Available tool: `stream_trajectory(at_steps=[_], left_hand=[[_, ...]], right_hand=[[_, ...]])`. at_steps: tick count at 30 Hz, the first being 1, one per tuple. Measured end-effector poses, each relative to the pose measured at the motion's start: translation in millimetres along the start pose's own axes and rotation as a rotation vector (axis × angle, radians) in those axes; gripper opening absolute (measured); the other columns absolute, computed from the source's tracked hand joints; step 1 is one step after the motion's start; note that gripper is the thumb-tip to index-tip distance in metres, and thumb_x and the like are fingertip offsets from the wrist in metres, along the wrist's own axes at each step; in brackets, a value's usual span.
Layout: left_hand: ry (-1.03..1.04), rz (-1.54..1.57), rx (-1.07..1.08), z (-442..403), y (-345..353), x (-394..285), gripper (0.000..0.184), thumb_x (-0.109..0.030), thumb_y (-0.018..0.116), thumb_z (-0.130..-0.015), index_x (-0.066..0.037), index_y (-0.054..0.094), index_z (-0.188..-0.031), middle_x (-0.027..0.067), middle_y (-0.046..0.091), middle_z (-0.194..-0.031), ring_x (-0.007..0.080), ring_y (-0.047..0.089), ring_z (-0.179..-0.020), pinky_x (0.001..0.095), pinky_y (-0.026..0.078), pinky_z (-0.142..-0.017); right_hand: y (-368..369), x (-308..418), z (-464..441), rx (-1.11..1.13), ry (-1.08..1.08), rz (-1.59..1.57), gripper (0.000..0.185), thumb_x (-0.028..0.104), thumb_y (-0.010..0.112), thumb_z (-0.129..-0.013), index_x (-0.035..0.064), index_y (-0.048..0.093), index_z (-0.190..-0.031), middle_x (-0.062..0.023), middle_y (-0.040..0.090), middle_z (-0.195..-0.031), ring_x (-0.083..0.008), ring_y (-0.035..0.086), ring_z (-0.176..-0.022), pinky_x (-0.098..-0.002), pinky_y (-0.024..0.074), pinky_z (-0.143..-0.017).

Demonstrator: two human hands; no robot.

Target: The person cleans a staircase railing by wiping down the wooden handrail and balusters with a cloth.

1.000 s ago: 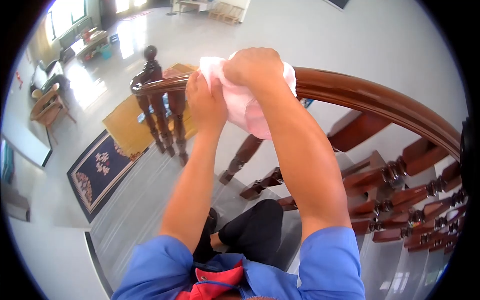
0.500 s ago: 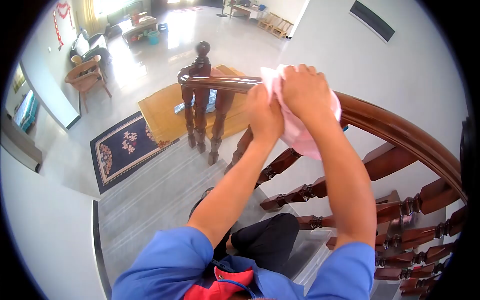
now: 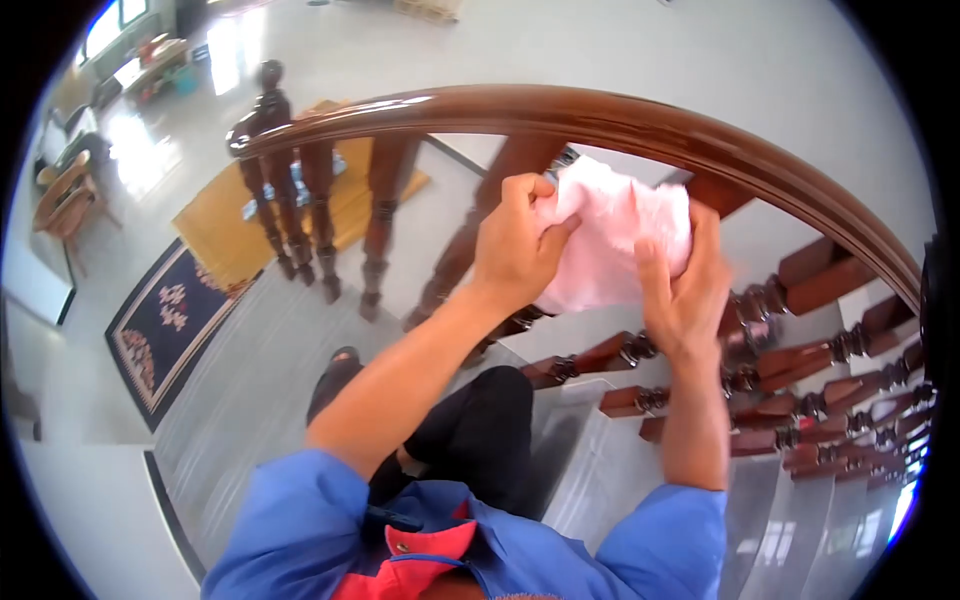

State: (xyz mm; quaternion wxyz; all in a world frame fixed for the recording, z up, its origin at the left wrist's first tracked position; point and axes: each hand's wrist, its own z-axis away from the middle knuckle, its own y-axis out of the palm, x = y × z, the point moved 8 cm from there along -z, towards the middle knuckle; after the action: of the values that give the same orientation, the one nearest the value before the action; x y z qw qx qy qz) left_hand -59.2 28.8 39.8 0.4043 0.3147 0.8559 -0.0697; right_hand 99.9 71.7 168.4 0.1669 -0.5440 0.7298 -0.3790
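A pink cloth (image 3: 605,235) is bunched between my two hands, just below the polished brown wooden handrail (image 3: 560,108). My left hand (image 3: 518,240) grips its left side, thumb and fingers pinched on the fabric. On the right side, my right hand (image 3: 688,285) holds the cloth with the thumb in front and the fingers behind it. Behind and below the cloth stand the turned wooden balusters (image 3: 750,310). The cloth appears apart from the rail.
Grey stair steps (image 3: 235,350) lie below me. At the foot are a dark patterned mat (image 3: 170,320), a flattened cardboard sheet (image 3: 215,225) and the round-topped newel post (image 3: 270,105). A wooden chair (image 3: 70,205) stands farther left.
Both hands have come off the top of the handrail with the pink cloth and now hold it spread lower, in front of the balusters. The view has shifted to the right.
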Motion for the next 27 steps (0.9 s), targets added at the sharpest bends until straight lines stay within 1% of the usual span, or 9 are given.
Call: stream_trajectory(at_steps=[4,10,12,14,15,16,17,19,27], left_hand=[[0.072,-0.133,0.047,10.8,21.0,-3.6,0.026,-0.007,0.073,-0.088,-0.004,0.058,-0.109,0.0174,0.068,-0.096,0.0352,0.069,-0.086,0.0405,0.054,-0.075],[0.234,0.01,-0.2,-15.4,30.2,-38.2,0.02,-0.005,0.082,-0.082,0.002,0.068,-0.094,0.0138,0.069,-0.099,0.0281,0.066,-0.088,0.0335,0.052,-0.078],[0.201,0.032,-0.21,-21.7,39.9,-51.2,0.023,-0.004,0.081,-0.082,0.002,0.069,-0.101,0.0138,0.069,-0.099,0.0275,0.066,-0.087,0.0337,0.052,-0.079],[0.214,0.041,-0.135,-25.4,51.4,-56.6,0.022,-0.013,0.075,-0.092,0.002,0.07,-0.108,0.0136,0.069,-0.1,0.0269,0.067,-0.086,0.034,0.052,-0.078],[0.088,0.131,-0.013,-21.0,58.0,-54.3,0.029,-0.023,0.067,-0.098,0.001,0.067,-0.113,0.0163,0.068,-0.107,0.0327,0.066,-0.093,0.038,0.051,-0.083],[-0.031,0.224,0.11,-18.4,68.6,-49.6,0.038,-0.034,0.058,-0.104,0.0,0.065,-0.118,0.019,0.067,-0.114,0.0386,0.064,-0.101,0.0421,0.05,-0.089],[0.202,0.349,0.093,-14.7,78.6,-58.1,0.056,-0.047,0.045,-0.107,0.003,0.055,-0.131,0.0227,0.062,-0.125,0.0417,0.06,-0.111,0.0447,0.047,-0.096],[0.204,0.349,0.133,-17.4,83.3,-65.0,0.059,-0.048,0.046,-0.106,0.004,0.051,-0.134,0.024,0.059,-0.128,0.0423,0.058,-0.114,0.0454,0.045,-0.098],[0.154,0.309,0.086,19.6,96.6,-1.6,0.051,-0.034,0.052,-0.104,0.005,0.047,-0.138,0.026,0.059,-0.127,0.0427,0.061,-0.11,0.045,0.048,-0.097]], right_hand=[[5.8,-64.1,71.3,-0.019,0.33,-0.598,0.042,0.006,0.065,-0.089,-0.0037,0.051,-0.127,-0.0133,0.06,-0.121,-0.018,0.056,-0.111,-0.0344,0.0443,-0.101],[-44.0,-85.1,78.6,-0.589,0.288,-0.419,0.04,-0.005,0.07,-0.088,-0.0028,0.054,-0.124,-0.0098,0.058,-0.122,-0.0168,0.059,-0.109,-0.0295,0.0473,-0.097],[-49.9,-81.7,54.9,-0.695,0.296,-0.456,0.035,0.003,0.064,-0.095,-0.0035,0.054,-0.128,-0.0107,0.059,-0.122,-0.0184,0.058,-0.113,-0.0315,0.0456,-0.1],[-32.2,-84.3,18.1,-0.671,0.297,-0.812,0.034,0.014,0.053,-0.102,-0.0045,0.054,-0.131,-0.0117,0.059,-0.122,-0.0192,0.056,-0.116,-0.0329,0.0435,-0.102],[-28.0,-78.7,10.8,-0.606,0.252,-0.862,0.046,0.028,0.047,-0.108,-0.0062,0.046,-0.139,-0.0124,0.058,-0.122,-0.0189,0.055,-0.115,-0.0327,0.0425,-0.102],[-18.7,-78.3,4.9,-0.612,0.246,-0.86,0.046,0.028,0.047,-0.108,-0.0062,0.046,-0.139,-0.0124,0.058,-0.122,-0.0189,0.055,-0.115,-0.0327,0.0425,-0.102],[-5.2,-76.4,-3.7,-0.684,0.174,-0.868,0.05,0.032,0.048,-0.108,-0.0067,0.043,-0.14,-0.0121,0.058,-0.122,-0.0186,0.055,-0.113,-0.0328,0.0426,-0.101],[7.9,-63.5,-3.4,-0.778,0.155,-0.684,0.064,0.046,0.047,-0.108,-0.007,0.034,-0.142,-0.0118,0.057,-0.119,-0.0183,0.057,-0.106,-0.0331,0.0451,-0.098],[73.1,-104.1,42.8,-0.878,0.222,-0.731,0.075,0.06,0.036,-0.107,-0.0079,0.039,-0.139,-0.0175,0.057,-0.125,-0.0233,0.059,-0.108,-0.035,0.0487,-0.094]])
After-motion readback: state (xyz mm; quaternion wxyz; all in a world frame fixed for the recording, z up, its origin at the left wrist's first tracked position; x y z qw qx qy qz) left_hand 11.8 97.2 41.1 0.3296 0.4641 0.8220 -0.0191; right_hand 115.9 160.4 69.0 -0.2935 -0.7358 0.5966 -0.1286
